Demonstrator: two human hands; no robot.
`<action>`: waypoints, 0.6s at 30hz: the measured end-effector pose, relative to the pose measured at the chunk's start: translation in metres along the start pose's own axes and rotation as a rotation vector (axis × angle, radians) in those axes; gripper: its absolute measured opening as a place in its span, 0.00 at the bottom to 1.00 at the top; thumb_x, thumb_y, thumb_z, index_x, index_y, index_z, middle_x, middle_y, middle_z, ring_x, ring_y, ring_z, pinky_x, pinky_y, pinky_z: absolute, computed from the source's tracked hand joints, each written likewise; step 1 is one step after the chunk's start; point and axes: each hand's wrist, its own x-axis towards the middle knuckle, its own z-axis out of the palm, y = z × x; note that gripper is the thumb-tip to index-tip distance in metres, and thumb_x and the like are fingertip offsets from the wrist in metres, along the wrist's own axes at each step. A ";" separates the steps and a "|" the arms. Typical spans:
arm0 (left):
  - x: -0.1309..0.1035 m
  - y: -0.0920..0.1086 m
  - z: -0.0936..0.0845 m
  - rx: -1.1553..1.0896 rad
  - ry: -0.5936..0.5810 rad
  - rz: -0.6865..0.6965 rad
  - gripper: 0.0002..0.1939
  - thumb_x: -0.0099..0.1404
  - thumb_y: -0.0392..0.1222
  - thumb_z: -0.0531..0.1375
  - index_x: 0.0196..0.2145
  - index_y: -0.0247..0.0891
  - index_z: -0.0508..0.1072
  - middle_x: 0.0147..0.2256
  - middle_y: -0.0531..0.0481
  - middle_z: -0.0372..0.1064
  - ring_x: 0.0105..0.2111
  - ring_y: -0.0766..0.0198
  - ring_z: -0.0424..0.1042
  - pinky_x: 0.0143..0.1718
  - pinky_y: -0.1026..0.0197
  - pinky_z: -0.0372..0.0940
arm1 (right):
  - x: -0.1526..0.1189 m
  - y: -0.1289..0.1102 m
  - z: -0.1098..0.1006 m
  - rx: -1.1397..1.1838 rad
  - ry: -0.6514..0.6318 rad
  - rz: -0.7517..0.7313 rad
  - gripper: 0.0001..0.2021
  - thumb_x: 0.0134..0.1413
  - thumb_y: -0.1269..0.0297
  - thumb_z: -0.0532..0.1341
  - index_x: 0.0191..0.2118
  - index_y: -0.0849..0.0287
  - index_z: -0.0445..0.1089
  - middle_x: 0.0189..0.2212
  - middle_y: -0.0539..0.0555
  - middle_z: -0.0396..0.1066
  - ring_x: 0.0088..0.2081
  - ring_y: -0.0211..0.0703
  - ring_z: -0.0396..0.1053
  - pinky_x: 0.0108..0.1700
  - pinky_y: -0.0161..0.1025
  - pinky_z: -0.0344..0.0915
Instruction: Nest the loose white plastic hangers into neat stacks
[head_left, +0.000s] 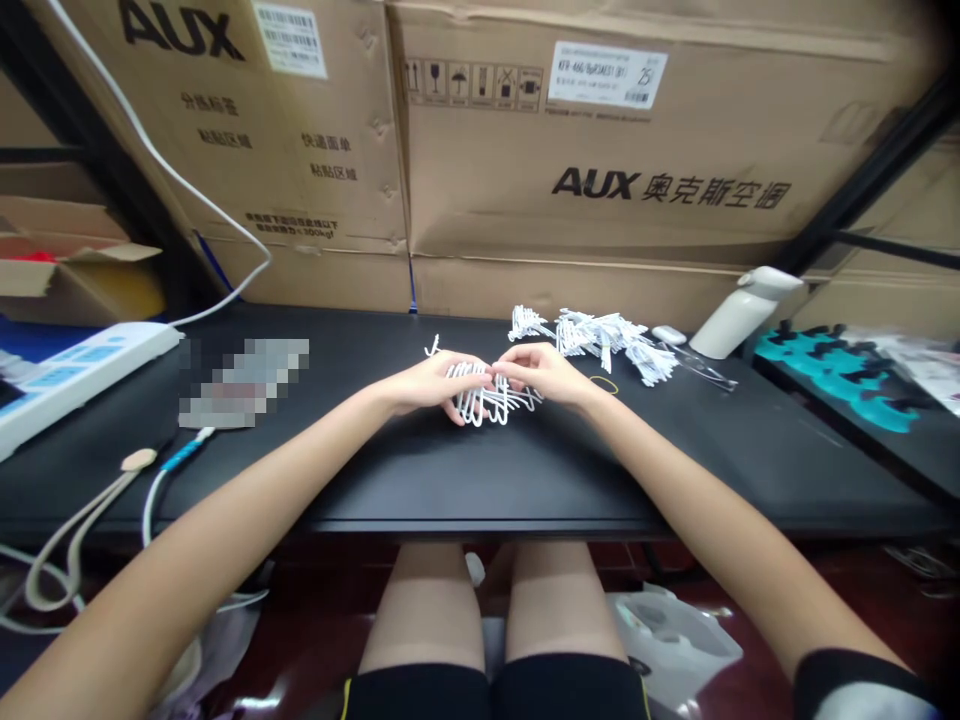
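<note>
A bundle of thin white looped cords (491,405) is gripped in my left hand (439,385), with its thumb over the top and fingers wrapped beneath. My right hand (546,368) is closed at the bundle's right side, thumb and fingertips pinched close to the left thumb. Whether a single strand sits in that pinch is too small to make out. Loops hang below the hands, just above the black table (480,480). Behind my left hand lies a small white cord piece (433,346). A yellow rubber band (604,384) rests right of my right hand.
Several white bundles (600,335) lie at the back, near eyeglasses (709,370) and a white bottle (742,315). Teal wavy pieces (832,375) are at right. At left are a power strip (90,375) and a pixelated flat object (244,385). Cardboard boxes (480,220) wall the back.
</note>
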 end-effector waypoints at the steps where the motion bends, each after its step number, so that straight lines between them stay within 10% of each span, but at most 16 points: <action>1: 0.000 0.000 0.000 -0.001 0.003 0.010 0.21 0.58 0.55 0.62 0.40 0.34 0.74 0.37 0.42 0.74 0.36 0.56 0.76 0.26 0.62 0.73 | 0.000 0.000 0.000 0.021 0.013 0.017 0.17 0.43 0.50 0.67 0.29 0.62 0.73 0.21 0.50 0.69 0.23 0.33 0.64 0.26 0.32 0.64; 18: 0.006 -0.010 0.007 -0.025 0.101 0.082 0.19 0.58 0.52 0.63 0.41 0.34 0.74 0.33 0.45 0.74 0.35 0.58 0.74 0.26 0.60 0.74 | -0.002 0.004 0.022 0.079 0.257 -0.009 0.19 0.38 0.49 0.69 0.26 0.62 0.70 0.21 0.52 0.71 0.24 0.37 0.67 0.28 0.36 0.66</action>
